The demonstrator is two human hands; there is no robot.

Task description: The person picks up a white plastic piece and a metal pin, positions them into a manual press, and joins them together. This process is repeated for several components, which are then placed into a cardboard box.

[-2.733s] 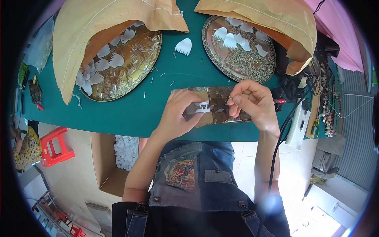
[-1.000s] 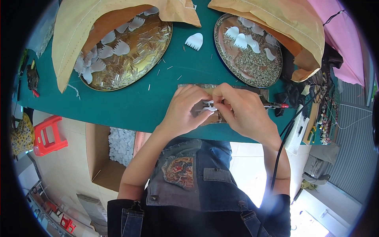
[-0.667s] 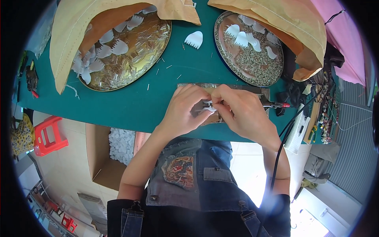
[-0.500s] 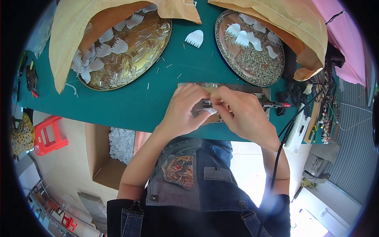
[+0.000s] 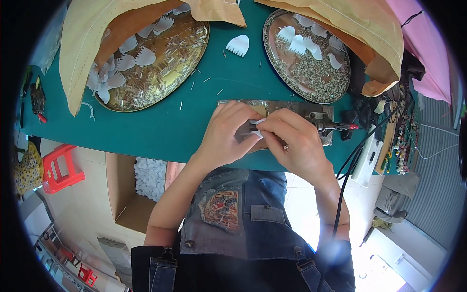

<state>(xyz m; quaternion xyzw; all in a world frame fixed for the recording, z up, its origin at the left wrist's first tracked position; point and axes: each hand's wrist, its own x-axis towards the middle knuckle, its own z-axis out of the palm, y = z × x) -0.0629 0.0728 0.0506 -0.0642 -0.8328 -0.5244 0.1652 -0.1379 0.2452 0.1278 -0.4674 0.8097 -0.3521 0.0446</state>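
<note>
Here my left hand (image 5: pixel 226 129) pinches a half-hidden white plastic piece (image 5: pixel 258 134) near the tabletop's front edge (image 5: pixel 160 155); my right hand's (image 5: pixel 294 138) grip I can't tell.

A green-topped table (image 5: pixel 141 136) spans the room above a floor of pale tiles (image 5: pixel 80 211), with a red plastic stool (image 5: pixel 63 168) near its left end and a smaller-looking red stool (image 5: pixel 87 275) at the lower left. Grey ribbed panelling (image 5: pixel 433 155) lines the right side, and bright white light (image 5: pixel 382 275) glares at the lower right.
</note>
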